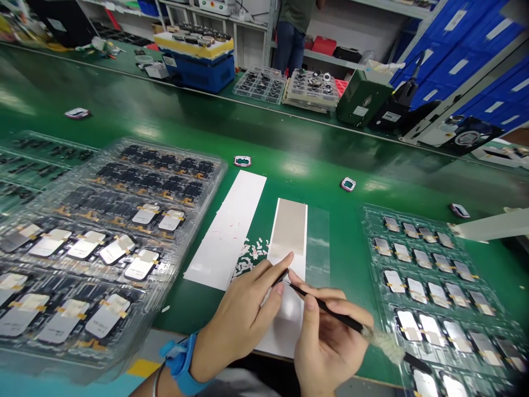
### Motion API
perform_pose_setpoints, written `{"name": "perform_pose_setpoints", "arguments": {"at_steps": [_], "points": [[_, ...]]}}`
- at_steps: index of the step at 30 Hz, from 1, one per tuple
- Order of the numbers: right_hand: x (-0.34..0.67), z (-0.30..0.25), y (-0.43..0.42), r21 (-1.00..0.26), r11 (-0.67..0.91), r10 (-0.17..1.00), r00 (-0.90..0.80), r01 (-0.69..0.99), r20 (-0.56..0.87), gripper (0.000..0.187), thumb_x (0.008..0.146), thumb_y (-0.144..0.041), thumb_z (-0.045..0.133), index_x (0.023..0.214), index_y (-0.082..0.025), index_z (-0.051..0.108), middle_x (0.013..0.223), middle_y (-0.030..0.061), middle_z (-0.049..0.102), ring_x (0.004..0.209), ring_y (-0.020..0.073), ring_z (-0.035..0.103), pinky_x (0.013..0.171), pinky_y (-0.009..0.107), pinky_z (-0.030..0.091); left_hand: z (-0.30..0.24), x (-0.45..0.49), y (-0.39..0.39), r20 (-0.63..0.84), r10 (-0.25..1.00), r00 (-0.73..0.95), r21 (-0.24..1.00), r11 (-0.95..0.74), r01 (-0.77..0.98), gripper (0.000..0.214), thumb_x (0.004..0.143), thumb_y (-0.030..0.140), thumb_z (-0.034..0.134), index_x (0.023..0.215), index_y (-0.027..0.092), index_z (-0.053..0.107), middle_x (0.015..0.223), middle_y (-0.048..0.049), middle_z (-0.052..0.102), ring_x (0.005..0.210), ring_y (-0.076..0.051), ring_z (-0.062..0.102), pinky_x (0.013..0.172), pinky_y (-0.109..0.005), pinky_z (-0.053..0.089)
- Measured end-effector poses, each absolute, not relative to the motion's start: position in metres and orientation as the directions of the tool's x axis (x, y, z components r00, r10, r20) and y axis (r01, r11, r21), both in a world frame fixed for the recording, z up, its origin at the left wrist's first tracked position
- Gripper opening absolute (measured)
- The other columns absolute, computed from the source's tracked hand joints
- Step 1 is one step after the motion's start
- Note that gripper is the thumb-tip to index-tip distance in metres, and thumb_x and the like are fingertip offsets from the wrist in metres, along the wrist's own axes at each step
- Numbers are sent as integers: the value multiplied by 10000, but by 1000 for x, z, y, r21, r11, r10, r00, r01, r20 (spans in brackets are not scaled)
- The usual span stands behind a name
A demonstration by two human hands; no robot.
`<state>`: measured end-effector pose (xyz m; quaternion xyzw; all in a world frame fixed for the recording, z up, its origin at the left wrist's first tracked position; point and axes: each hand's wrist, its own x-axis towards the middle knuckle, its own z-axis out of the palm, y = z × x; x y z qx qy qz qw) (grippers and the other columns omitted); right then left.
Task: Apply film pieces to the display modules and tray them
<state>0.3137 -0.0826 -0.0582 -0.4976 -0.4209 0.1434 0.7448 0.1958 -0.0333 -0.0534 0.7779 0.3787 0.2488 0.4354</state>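
My left hand [248, 303], with a blue wrist strap [184, 361], pinches a small dark part [280, 277] between thumb and forefinger; most of it is hidden. In my right hand [334, 336] is a slim black pointed tool [336, 312], its rear section wrapped in pale material. The tool's tip meets the small part at my left fingertips. Both hands are over a white strip with a grey-beige panel [291, 220] at its far end. Small white scraps [250, 256] lie beside my left hand, next to a white sheet [229, 231].
A large clear tray [219, 182] of flat silver-and-black parts fills the left. Another tray [367, 220] of similar parts stands right. Small frames [242, 161] [347, 184] lie farther back. Beyond are a blue bin [198, 71], clear trays [260, 85] and a standing person [291, 33].
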Motion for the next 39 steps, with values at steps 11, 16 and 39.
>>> {"name": "perform_pose_setpoints", "arguments": {"at_steps": [11,16,39], "points": [[310,-56,-79,-837,498,614,589,227,525,275,865,19,566,992,-215,499,863,9,706,833,176,752,751,338,667,-54,195,-33,58,810,584,852,-344,394,475,1047,282,313,1515,319,378,1074,-53,669,942,-207,654,830,-336,556],[309,-55,-79,-823,520,594,596,228,540,283,869,28,557,1002,-213,489,893,21,714,864,176,754,772,318,664,-54,193,-33,48,803,594,871,-324,368,463,1047,278,323,1500,315,407,1087,-48,681,999,-209,653,864,-339,554],[308,-54,-81,-828,535,607,606,165,513,247,889,1,562,998,-212,496,897,26,697,864,171,742,760,330,659,-57,194,-32,130,792,597,839,-409,360,442,1040,259,364,1472,284,455,1003,-55,685,943,-195,664,821,-300,546]]}}
